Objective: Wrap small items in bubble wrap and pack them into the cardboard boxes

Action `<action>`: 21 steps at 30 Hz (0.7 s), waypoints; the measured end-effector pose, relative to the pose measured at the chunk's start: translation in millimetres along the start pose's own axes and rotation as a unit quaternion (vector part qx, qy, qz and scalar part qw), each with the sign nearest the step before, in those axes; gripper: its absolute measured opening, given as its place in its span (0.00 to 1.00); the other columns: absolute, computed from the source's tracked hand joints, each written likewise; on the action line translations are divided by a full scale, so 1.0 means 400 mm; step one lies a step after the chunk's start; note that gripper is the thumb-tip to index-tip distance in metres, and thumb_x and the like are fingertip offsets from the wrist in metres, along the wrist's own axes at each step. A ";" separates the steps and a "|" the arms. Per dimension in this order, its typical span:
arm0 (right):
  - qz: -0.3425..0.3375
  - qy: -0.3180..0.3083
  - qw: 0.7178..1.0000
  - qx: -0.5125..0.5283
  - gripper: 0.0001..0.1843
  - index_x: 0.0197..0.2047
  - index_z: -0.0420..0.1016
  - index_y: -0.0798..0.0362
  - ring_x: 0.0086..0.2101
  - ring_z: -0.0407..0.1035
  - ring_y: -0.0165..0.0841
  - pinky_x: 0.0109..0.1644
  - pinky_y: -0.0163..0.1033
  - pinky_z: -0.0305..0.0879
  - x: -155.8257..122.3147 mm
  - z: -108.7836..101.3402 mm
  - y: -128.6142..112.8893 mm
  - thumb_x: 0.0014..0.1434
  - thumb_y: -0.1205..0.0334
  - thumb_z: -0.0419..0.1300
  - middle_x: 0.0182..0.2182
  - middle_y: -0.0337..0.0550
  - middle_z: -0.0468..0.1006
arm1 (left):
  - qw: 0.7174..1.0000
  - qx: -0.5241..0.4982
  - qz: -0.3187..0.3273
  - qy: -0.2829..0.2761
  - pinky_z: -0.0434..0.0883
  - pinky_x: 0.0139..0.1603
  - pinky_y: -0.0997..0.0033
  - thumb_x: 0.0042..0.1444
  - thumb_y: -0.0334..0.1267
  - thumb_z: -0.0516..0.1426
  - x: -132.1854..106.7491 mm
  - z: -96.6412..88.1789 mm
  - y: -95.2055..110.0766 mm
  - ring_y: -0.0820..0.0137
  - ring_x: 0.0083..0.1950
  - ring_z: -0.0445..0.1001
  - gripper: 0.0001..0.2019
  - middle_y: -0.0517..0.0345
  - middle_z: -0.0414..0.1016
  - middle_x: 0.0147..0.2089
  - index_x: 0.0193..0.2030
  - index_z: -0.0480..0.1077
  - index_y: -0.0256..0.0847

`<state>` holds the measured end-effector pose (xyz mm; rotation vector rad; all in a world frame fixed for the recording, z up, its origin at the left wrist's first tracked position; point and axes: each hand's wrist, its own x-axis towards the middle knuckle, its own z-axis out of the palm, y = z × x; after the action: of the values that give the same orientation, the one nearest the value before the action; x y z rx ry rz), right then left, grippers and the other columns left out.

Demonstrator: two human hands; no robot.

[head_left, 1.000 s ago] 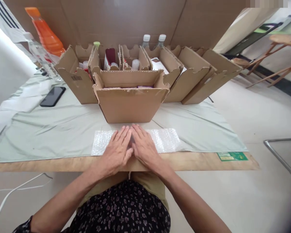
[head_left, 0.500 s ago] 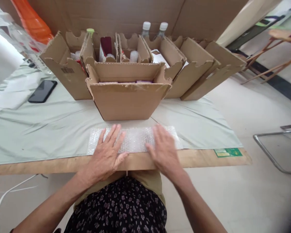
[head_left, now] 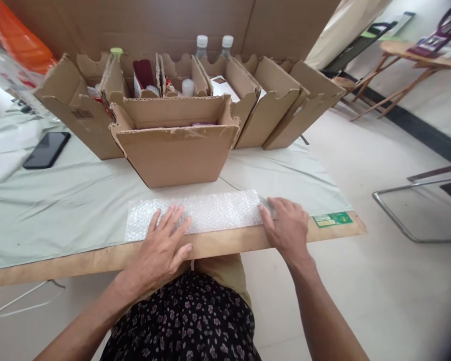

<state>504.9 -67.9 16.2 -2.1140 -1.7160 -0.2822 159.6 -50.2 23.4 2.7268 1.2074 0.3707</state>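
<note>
A flat, clear strip of bubble wrap [head_left: 218,210] lies along the front edge of the cloth-covered table. My left hand [head_left: 163,245] rests on its left part, fingers spread and stretched out. At the strip's right end, my right hand [head_left: 287,228] has its thumb and curled fingers around a clear, thin end piece. Part of that end is hidden by the fingers. Just behind the strip stands an open cardboard box [head_left: 176,158], with a little of its purple contents showing.
Several cardboard bins [head_left: 270,95] holding small goods stand in a row at the back. A black phone [head_left: 47,150] lies on the left of the cloth. An orange-filled bottle [head_left: 20,37] is at the far left. A metal frame [head_left: 394,223] stands on the floor at right.
My right hand has slid right, from flat on the bubble wrap to its right end, where the fingers have curled in. My left hand stays on the wrap. The view has shifted right.
</note>
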 end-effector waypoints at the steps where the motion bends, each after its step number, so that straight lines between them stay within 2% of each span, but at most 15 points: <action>1: 0.000 -0.010 1.000 0.010 0.18 0.47 0.80 0.53 0.46 0.72 0.51 0.52 0.55 0.64 0.012 0.012 -0.015 0.68 0.49 0.56 0.48 0.56 0.82 | 1.000 -0.004 0.007 -0.010 0.50 0.79 0.36 0.74 0.47 0.49 0.011 0.006 0.018 0.50 0.81 0.51 0.25 0.42 0.57 0.79 0.73 0.64 0.41; 4: 0.010 -0.019 0.997 0.072 0.12 0.38 0.76 0.51 0.45 0.71 0.48 0.51 0.54 0.65 0.037 0.039 -0.049 0.64 0.53 0.58 0.48 0.55 0.82 | 0.999 -0.021 0.011 -0.041 0.50 0.79 0.36 0.73 0.48 0.51 0.031 0.024 0.044 0.50 0.81 0.54 0.25 0.43 0.58 0.79 0.72 0.64 0.42; 6: 0.036 -0.003 0.991 0.129 0.09 0.35 0.73 0.50 0.45 0.72 0.47 0.50 0.52 0.66 0.041 0.032 -0.054 0.62 0.53 0.58 0.47 0.53 0.82 | 0.998 -0.045 0.006 -0.041 0.50 0.79 0.34 0.72 0.47 0.52 0.032 0.029 0.044 0.50 0.81 0.54 0.26 0.42 0.58 0.79 0.73 0.65 0.41; 8: 0.079 -0.005 0.977 0.198 0.10 0.35 0.72 0.49 0.40 0.73 0.43 0.46 0.49 0.68 0.040 0.001 -0.056 0.60 0.51 0.60 0.40 0.49 0.82 | 0.996 -0.093 -0.008 -0.013 0.51 0.79 0.33 0.72 0.45 0.53 0.028 0.025 0.043 0.50 0.81 0.54 0.24 0.42 0.60 0.78 0.70 0.67 0.40; 10: 0.118 -0.038 0.950 0.288 0.13 0.37 0.71 0.49 0.32 0.72 0.38 0.37 0.44 0.68 0.039 -0.045 -0.072 0.58 0.48 0.63 0.31 0.42 0.79 | 0.983 -0.173 -0.035 0.047 0.56 0.78 0.35 0.71 0.43 0.53 0.026 0.011 0.049 0.51 0.79 0.59 0.20 0.42 0.67 0.74 0.65 0.73 0.40; 12: 0.134 -0.086 0.905 0.394 0.17 0.42 0.72 0.50 0.27 0.71 0.34 0.31 0.40 0.68 0.037 -0.088 -0.115 0.58 0.47 0.66 0.28 0.39 0.78 | 0.952 -0.281 -0.078 0.096 0.65 0.74 0.40 0.70 0.42 0.55 0.030 -0.013 0.061 0.53 0.73 0.68 0.17 0.43 0.74 0.69 0.60 0.76 0.41; 13: 0.133 -0.110 0.879 0.445 0.18 0.44 0.72 0.50 0.27 0.72 0.33 0.30 0.39 0.68 0.036 -0.104 -0.148 0.59 0.47 0.66 0.29 0.39 0.80 | 0.928 -0.342 -0.103 0.104 0.70 0.71 0.43 0.69 0.43 0.56 0.035 -0.027 0.067 0.54 0.69 0.73 0.17 0.43 0.77 0.66 0.59 0.77 0.41; 16: 0.104 -0.189 0.803 0.556 0.21 0.53 0.70 0.50 0.31 0.77 0.33 0.32 0.38 0.74 0.033 -0.120 -0.271 0.61 0.50 0.66 0.36 0.41 0.84 | 0.831 -0.521 -0.179 0.077 0.79 0.59 0.52 0.64 0.49 0.61 0.056 -0.066 0.071 0.56 0.59 0.80 0.23 0.44 0.80 0.61 0.62 0.75 0.40; 18: 0.048 -0.259 0.764 0.590 0.24 0.59 0.70 0.50 0.37 0.80 0.35 0.39 0.39 0.77 0.030 -0.112 -0.347 0.62 0.54 0.66 0.40 0.43 0.85 | 0.770 -0.597 -0.216 0.066 0.80 0.54 0.56 0.62 0.53 0.62 0.066 -0.081 0.055 0.56 0.55 0.82 0.26 0.44 0.82 0.56 0.61 0.75 0.38; 19: 0.015 -0.290 0.749 0.595 0.25 0.61 0.69 0.50 0.41 0.81 0.35 0.45 0.41 0.78 0.030 -0.105 -0.375 0.62 0.56 0.66 0.43 0.44 0.86 | 0.756 -0.606 -0.239 0.069 0.80 0.51 0.58 0.61 0.53 0.62 0.069 -0.084 0.041 0.57 0.51 0.82 0.25 0.46 0.83 0.52 0.58 0.76 0.37; 21: -0.028 -0.320 0.737 0.595 0.25 0.62 0.72 0.49 0.46 0.80 0.37 0.52 0.45 0.78 0.030 -0.091 -0.404 0.63 0.58 0.65 0.47 0.45 0.85 | 0.768 -0.562 -0.294 0.091 0.77 0.44 0.64 0.60 0.51 0.60 0.068 -0.085 0.005 0.62 0.43 0.80 0.18 0.52 0.83 0.41 0.46 0.78 0.38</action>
<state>354.2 -46.2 82.7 -1.1475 -1.5127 1.3352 169.1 -30.6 61.0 1.2431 1.2029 0.8996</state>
